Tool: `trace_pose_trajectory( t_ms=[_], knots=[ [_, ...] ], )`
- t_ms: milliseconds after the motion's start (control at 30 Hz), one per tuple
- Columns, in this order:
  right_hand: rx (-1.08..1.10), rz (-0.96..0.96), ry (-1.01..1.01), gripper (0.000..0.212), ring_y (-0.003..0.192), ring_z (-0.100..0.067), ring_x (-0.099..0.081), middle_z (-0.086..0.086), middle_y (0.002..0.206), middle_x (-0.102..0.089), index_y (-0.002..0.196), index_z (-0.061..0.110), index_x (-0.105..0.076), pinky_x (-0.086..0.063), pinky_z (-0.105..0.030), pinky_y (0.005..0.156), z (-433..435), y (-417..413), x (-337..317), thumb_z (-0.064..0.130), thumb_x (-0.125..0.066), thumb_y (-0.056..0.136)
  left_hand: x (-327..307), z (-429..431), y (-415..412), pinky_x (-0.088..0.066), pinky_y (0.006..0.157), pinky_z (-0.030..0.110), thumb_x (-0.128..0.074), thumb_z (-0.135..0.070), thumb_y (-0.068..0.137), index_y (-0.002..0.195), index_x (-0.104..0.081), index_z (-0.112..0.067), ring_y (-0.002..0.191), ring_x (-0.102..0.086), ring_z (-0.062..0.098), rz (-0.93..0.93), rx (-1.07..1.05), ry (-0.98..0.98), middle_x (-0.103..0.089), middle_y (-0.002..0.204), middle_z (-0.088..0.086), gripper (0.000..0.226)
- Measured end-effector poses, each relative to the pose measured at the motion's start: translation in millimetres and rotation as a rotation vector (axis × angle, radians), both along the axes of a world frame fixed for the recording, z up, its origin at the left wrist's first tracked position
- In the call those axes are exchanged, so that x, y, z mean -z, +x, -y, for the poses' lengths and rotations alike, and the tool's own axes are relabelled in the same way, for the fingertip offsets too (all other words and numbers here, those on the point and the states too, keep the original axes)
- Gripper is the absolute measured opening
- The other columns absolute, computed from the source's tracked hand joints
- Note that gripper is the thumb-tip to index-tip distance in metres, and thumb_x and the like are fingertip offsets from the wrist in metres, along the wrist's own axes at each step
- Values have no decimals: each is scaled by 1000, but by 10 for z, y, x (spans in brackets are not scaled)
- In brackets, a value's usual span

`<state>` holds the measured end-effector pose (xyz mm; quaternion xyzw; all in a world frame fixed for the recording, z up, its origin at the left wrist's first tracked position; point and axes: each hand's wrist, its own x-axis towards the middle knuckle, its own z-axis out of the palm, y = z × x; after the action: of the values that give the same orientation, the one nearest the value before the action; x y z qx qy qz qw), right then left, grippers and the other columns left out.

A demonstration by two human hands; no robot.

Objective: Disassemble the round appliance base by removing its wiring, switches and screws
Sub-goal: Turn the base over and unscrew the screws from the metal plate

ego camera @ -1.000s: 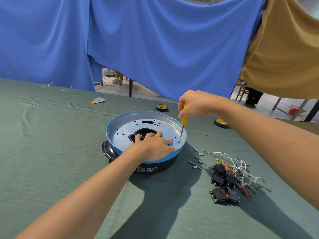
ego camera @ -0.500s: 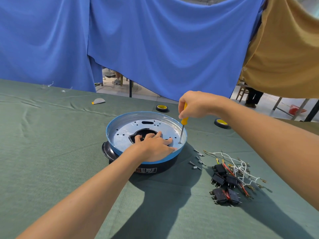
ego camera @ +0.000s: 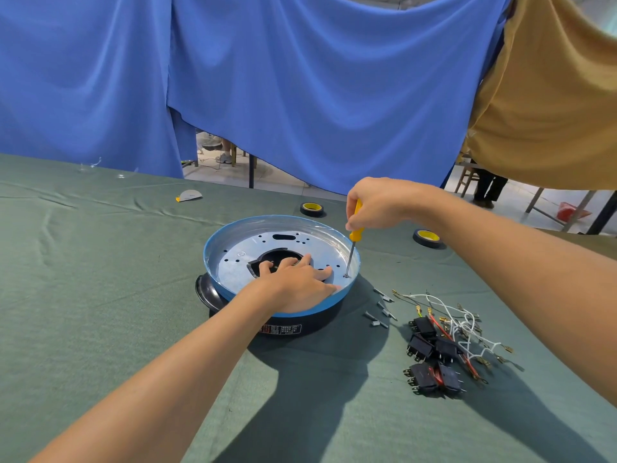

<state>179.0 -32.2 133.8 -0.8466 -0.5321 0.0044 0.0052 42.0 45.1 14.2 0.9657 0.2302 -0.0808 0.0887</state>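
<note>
The round appliance base [ego camera: 233,242], blue-rimmed with a silver perforated plate over a black body, sits mid-table. My left hand [ego camera: 297,282] rests flat on the plate near its front edge, fingers spread by the central cut-out. My right hand [ego camera: 377,203] grips a yellow-handled screwdriver [ego camera: 354,236] held nearly upright, its tip set on a screw [ego camera: 347,276] at the plate's right edge. Several removed screws [ego camera: 380,310] lie on the cloth to the right of the base. Further right lies a heap of black switches [ego camera: 430,355] and white and red wires [ego camera: 460,320].
A green cloth [ego camera: 100,295] covers the table. Two tape rolls with yellow cores lie behind the base [ego camera: 312,208] and at the right [ego camera: 427,237]. A small grey and orange scrap [ego camera: 188,196] lies at the back left. Blue and tan drapes hang behind.
My right hand has shifted only slightly on the screwdriver handle; the tip stays on the same screw. My left hand has not moved.
</note>
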Motion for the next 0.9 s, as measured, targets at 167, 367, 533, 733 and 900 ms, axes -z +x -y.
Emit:
trace_pose_trajectory(
  t_ms=[167,367,533,733,900],
  knots=[
    [80,18,100,50,59,-19,-37,-3,59,-41,63,9,-49,-29,-31,53,0,8,59,49,-52,93,11,2,-1,-1,108,66,-17,-50,101,148,-20,-43,149,3,34,-2,-3,1,-1,163,5,49],
    [33,-48,56,16,76,-16,-56,-7,94,-66,93,14,-69,-39,-24,51,38,-19,13,27,-62,87,10,1,13,1,110,65,-17,-54,100,147,-23,-45,149,3,30,16,-26,-33,-3,163,1,48],
    [134,82,137,50,59,-20,-42,-2,62,-45,65,13,-48,-32,-28,52,25,31,81,56,-52,90,13,-6,12,0,109,66,-17,-54,100,147,-23,-44,149,3,32,12,-13,-23,-2,163,3,48],
    [63,-41,135,17,70,-16,-50,-10,90,-66,91,9,-68,-46,-33,57,54,8,49,24,-64,83,10,-6,4,0,109,66,-17,-53,100,148,-22,-43,149,3,32,13,-11,-23,-1,164,4,48],
    [101,31,138,47,61,-19,-45,-5,64,-51,71,10,-57,-35,-31,54,34,35,81,53,-55,88,11,0,10,0,109,66,-17,-54,100,148,-21,-45,149,4,31,11,-25,-25,0,164,3,49]
  ],
)
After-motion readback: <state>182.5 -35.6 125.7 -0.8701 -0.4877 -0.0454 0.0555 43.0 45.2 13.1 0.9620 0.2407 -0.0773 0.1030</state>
